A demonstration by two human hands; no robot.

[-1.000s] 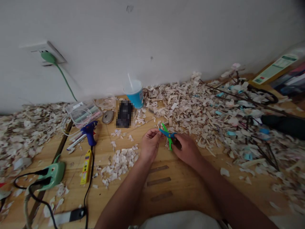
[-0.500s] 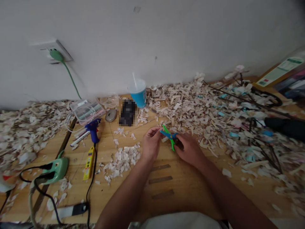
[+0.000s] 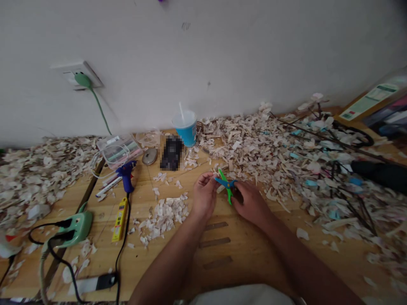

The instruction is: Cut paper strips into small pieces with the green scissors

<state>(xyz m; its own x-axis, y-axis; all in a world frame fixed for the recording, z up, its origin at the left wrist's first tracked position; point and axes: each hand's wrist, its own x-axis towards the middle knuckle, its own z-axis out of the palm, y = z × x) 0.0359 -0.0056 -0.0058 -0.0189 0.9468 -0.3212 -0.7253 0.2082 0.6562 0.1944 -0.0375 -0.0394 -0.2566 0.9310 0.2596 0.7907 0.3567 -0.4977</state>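
Observation:
My right hand (image 3: 249,202) grips a pair of scissors (image 3: 226,184) with one blue half and one green half. The blades stand apart and point up and left, toward my left fingertips. My left hand (image 3: 205,195) is closed in a pinch beside the blade tips; a small pale scrap (image 3: 220,188) shows by its fingers, though I cannot tell whether it is held. To the left of my forearm lies a small heap of pale shavings (image 3: 168,214) on the wooden table (image 3: 248,267).
Pale flakes (image 3: 251,140) cover the back and right, with twiggy stems (image 3: 327,135) among them. A blue cup (image 3: 186,129) stands near the wall. Leftward are a blue glue gun (image 3: 127,176), a yellow box (image 3: 119,219) and a green power strip (image 3: 76,228) with cables.
The whole view has shifted slightly, so things sit a little lower. Both hands stay close together with the scissors still spread; the blades have turned slightly.

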